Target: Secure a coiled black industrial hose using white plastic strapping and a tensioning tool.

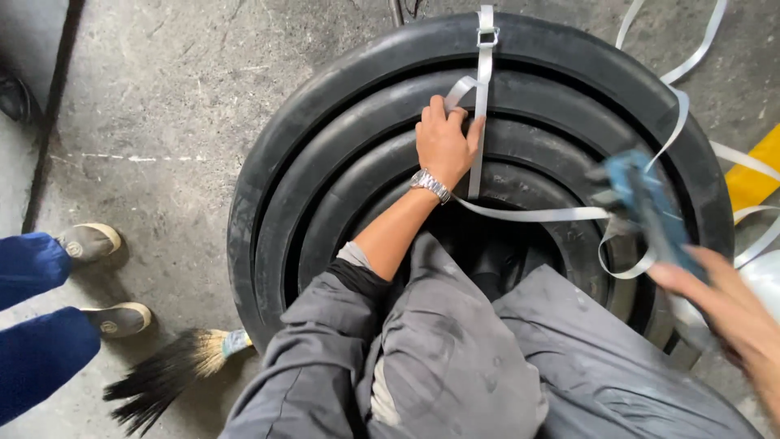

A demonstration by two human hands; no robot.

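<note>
A stack of large black tyres lies flat on the concrete floor in front of me. A grey plastic strap runs over the far rim, joined by a metal buckle. My left hand, with a metal watch on the wrist, grips this strap against the inner tyres. My right hand, blurred with motion, holds a blue strapping tool over the right side of the stack. The strap runs from my left hand across to the tool.
Another person's legs in blue trousers and two grey shoes stand at the left. A dark-bristled hand brush lies on the floor by the tyres. Loose strap loops trail at the upper right near a yellow floor marking.
</note>
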